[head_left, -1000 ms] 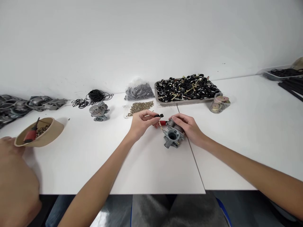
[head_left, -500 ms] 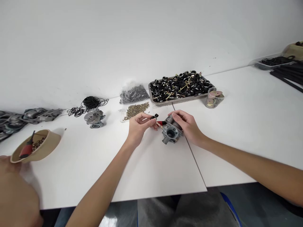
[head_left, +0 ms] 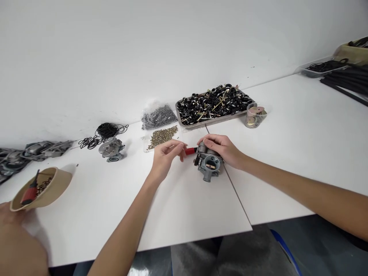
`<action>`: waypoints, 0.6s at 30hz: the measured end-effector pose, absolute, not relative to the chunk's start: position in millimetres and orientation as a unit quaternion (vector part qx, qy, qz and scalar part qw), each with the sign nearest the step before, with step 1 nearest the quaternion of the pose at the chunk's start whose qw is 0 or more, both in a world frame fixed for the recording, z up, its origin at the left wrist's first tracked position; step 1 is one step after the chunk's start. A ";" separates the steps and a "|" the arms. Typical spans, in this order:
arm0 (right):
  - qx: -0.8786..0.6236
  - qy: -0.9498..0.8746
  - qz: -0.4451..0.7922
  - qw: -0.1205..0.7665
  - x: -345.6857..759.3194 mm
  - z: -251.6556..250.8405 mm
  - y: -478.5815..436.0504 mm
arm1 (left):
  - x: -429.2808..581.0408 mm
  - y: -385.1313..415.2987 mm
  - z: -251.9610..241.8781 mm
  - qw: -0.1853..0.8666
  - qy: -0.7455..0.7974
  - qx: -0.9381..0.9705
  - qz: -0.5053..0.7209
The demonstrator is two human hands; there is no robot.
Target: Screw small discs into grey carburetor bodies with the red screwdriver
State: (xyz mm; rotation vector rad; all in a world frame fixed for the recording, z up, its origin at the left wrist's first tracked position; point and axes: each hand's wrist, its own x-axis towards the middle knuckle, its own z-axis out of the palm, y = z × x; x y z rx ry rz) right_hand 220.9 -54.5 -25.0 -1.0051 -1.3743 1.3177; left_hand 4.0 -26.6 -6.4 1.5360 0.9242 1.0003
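Observation:
A grey metal carburetor (head_left: 212,165) rests on the white table with its round bore facing me, and a brass-coloured slotted shaft crosses that bore. My right hand (head_left: 222,149) grips its upper right side, thumb and fingers over the cylindrical body. On the carburetor's left side sits a small black lever (head_left: 196,160). Just left of it, my left hand (head_left: 166,155) has loosely curled fingers and nothing visible in them. Its fingertips are beside a red and black tool handle (head_left: 189,151), partly hidden behind hand and carburetor; I cannot tell whether they touch.
A metal tray (head_left: 191,125) of black-and-brass parts stands behind, near a clear cup (head_left: 255,115) of discs. Brass screws (head_left: 162,137), a bag of small parts (head_left: 159,117) and a second carburetor (head_left: 112,149) lie leftward. Another person's hand (head_left: 11,212) holds a tan bowl (head_left: 59,184).
The brass shaft with its black lever, held in my left hand before, now sits in the carburetor. My left fingers have let go of it. The view has shifted slightly.

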 end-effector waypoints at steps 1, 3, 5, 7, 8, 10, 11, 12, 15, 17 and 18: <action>-0.394 -0.566 0.566 0.451 222.3 -22.9 -54.1 | 1.9 -23.7 -6.7 0.465 0.408 0.655 0.434; -0.363 -0.579 0.612 0.397 224.6 -19.1 -54.5 | -1.8 -18.4 -10.0 0.332 0.439 0.708 0.444; -0.348 -0.602 0.633 0.341 225.5 -16.7 -56.6 | -4.0 -14.9 -16.8 0.211 0.439 0.773 0.407; -0.342 -0.630 0.635 0.289 224.1 -15.8 -60.0 | -3.7 -14.1 -26.1 0.137 0.417 0.829 0.348; -0.340 -0.642 0.632 0.269 222.7 -15.6 -61.8 | -2.6 -14.6 -31.0 0.119 0.404 0.850 0.317; -0.340 -0.669 0.615 0.242 219.8 -13.9 -64.7 | 1.0 -16.7 -39.4 0.104 0.387 0.877 0.264; -0.344 -0.684 0.598 0.236 219.4 -11.8 -65.2 | 3.0 -18.0 -42.3 0.105 0.389 0.882 0.243; -0.351 -0.701 0.574 0.235 220.4 -8.4 -64.9 | 4.7 -19.1 -43.7 0.109 0.397 0.883 0.226; -0.388 -0.747 0.461 0.279 238.7 10.2 -57.9 | 6.8 -20.9 -39.1 0.163 0.434 0.861 0.209; -0.442 -0.753 0.343 0.347 266.5 26.4 -49.4 | 4.5 -20.6 -29.2 0.234 0.449 0.829 0.236; -0.490 -0.739 0.271 0.375 284.1 33.6 -44.7 | 2.3 -20.0 -22.9 0.270 0.453 0.806 0.268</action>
